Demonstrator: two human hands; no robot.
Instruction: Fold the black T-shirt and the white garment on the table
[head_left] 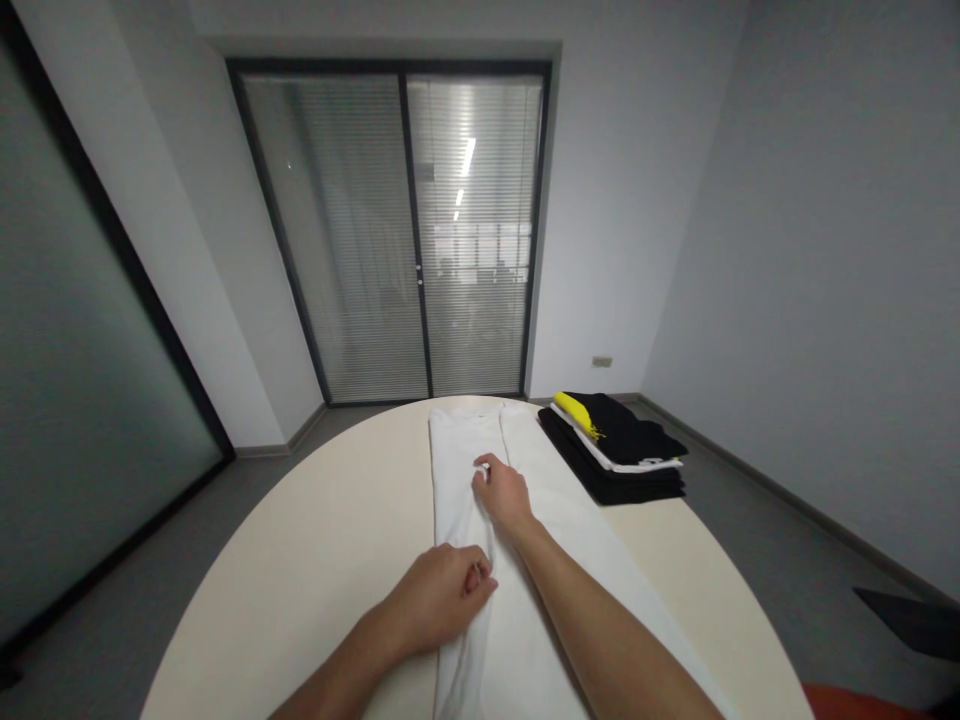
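Note:
A white cloth garment [551, 500] lies lengthwise over the round table, its left part folded over toward the middle. My right hand [501, 492] is farther up the cloth, with thumb and forefinger pinching a raised bit of the white fabric. Nearer to me, my left hand [454, 590] is closed at the fold's edge, its curled fingers gripping the fabric. Between the two hands the cloth edge runs in a slightly lifted ridge. My forearms cover parts of the garment's lower half.
A stack of folded dark clothes [637, 490] with a white layer and a yellow piece [576, 412] sits at the table's right back. The pale round table [322, 540] curves away on both sides. Beyond it are a glass door with blinds [480, 300] and grey walls.

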